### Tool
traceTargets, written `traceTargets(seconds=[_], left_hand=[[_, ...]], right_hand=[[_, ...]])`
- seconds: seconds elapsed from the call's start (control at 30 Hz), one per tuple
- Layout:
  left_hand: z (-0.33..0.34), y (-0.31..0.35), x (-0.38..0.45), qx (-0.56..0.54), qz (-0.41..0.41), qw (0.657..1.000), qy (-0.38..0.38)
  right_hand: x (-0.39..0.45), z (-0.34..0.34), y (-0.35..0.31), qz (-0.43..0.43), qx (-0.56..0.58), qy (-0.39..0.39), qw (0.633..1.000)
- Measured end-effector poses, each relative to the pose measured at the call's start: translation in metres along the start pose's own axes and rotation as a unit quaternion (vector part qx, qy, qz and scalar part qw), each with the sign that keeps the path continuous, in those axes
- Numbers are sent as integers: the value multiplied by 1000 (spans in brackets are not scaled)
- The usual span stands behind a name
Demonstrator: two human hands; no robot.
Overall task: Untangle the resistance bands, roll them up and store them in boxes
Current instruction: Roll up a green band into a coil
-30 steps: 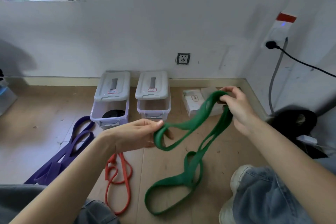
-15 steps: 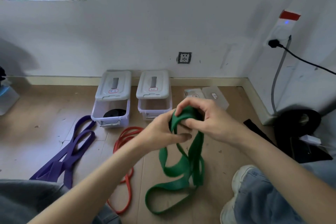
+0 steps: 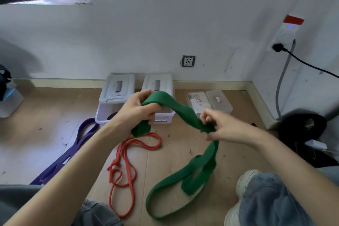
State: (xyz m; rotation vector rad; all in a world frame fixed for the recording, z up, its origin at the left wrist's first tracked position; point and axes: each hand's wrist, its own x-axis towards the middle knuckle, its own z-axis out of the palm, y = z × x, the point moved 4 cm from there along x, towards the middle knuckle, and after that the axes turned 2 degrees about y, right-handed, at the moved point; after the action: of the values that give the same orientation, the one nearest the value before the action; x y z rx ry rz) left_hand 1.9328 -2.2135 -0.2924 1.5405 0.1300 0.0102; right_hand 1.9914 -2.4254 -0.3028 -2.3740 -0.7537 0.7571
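Note:
A wide green resistance band [image 3: 183, 110] stretches between both hands above the wooden floor. My left hand [image 3: 137, 110] grips its upper end, fingers curled round a fold. My right hand [image 3: 225, 126] pinches the band further along; below it the band hangs down and lies in loops on the floor. A thin red band [image 3: 126, 161] lies tangled on the floor under my left arm. A purple band [image 3: 73, 150] lies to the left. Two white lidded boxes [image 3: 117, 91] [image 3: 159, 82] stand by the wall, the left one holding something black.
Two small clear boxes [image 3: 200, 101] [image 3: 219, 101] lie near the right wall. A black object [image 3: 302, 128] and a cable sit in the right corner. My knees and a white shoe [image 3: 245, 183] are at the bottom. A bin [image 3: 9, 101] stands far left.
My hands, close together a moment ago, have moved apart. The left keeps the fold while the right has slid to the right along the green band, drawing it out.

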Motion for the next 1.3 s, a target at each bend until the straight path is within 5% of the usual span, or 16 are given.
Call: traceTargets(seconds=[0.2,0.47,0.6,0.77,0.9,1.1,1.3], left_hand=[[44,-8,-4,156,-34,986,-46],[45,-18,-8,138,-56,985,-90],[32,-17,-12,248,-57,960,-119],[25,-6,-14,51,-79,991,-94],[35,-9,-14,-95,-131,981,-102],[32,-11,-13,140,-47,982,-115],[48,-21,-10,71,-76,990,-97]], right_hand=[[-1,9,-27,-89,162,50,982],[1,15,-42,-174,81,124,973],[-4,-7,-37,-170,87,105,976],[-10,1,-36,-171,65,27,983],[-8,3,-36,-164,30,138,976],[-13,-10,-40,-200,25,314,928],[-15,4,-45,-206,-101,382,895]])
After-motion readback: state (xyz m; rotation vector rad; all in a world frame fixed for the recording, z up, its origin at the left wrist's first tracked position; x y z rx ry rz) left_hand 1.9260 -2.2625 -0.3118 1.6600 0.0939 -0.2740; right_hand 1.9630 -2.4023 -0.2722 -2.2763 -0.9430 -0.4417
